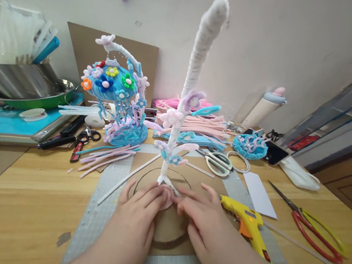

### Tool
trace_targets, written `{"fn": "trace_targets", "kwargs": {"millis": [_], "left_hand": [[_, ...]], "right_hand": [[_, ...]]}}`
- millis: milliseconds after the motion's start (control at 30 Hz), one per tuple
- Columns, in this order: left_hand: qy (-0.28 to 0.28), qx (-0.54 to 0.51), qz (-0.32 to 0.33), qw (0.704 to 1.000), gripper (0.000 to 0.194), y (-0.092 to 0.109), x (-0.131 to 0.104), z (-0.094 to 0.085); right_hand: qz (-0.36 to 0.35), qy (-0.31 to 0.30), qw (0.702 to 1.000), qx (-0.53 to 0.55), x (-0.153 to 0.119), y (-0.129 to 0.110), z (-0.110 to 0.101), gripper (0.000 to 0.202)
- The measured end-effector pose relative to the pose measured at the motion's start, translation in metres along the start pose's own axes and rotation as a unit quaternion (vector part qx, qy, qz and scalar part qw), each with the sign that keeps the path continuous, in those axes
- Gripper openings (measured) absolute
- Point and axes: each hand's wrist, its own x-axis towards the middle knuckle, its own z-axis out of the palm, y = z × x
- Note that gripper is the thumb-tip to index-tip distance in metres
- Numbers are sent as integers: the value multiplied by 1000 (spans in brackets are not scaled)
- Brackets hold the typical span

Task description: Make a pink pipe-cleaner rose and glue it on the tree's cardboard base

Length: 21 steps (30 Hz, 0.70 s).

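Observation:
A tall stem wrapped in white pipe cleaner (200, 47) stands upright, leaning slightly right, with small pink, purple and blue fuzzy flowers along its lower half. Its splayed feet rest on a cardboard sheet (169, 229) inside a drawn circle. Between the feet lies a flat pink pipe-cleaner coil (166, 199). My left hand (137, 215) presses its fingertips on the coil's left side, by the stem's foot. From the right, my right hand (203, 219) pinches at the coil's edge and the right foot. Both thumbs are largely hidden.
A yellow glue gun (245, 219) lies close beside my right hand. Further right are red-and-yellow-handled scissors (312, 232). Behind stand a finished flowered pipe-cleaner lamp (114, 86), pink pipe-cleaner bundles (192, 125), white-handled scissors (219, 163) and a blue fuzzy ring (249, 145).

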Motion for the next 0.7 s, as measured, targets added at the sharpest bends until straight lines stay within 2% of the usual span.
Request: {"fn": "trace_targets", "kwargs": {"millis": [200,333,467,567,700], "left_hand": [[-2,19,11,1000,52,-3,0,1],[10,25,10,1000,40,-5,2,4],[17,10,-8,1000,41,-4,4,6],[-4,22,-2,1000,48,-5,3,6],[0,28,0,1000,50,-7,2,7]], "right_hand": [[-24,-9,999,-22,0,0,4,37],[-36,-7,999,-12,0,1,3,44],[-16,47,999,-15,-2,3,0,36],[-2,80,995,-52,0,7,0,42],[4,27,993,-114,6,9,2,56]]}}
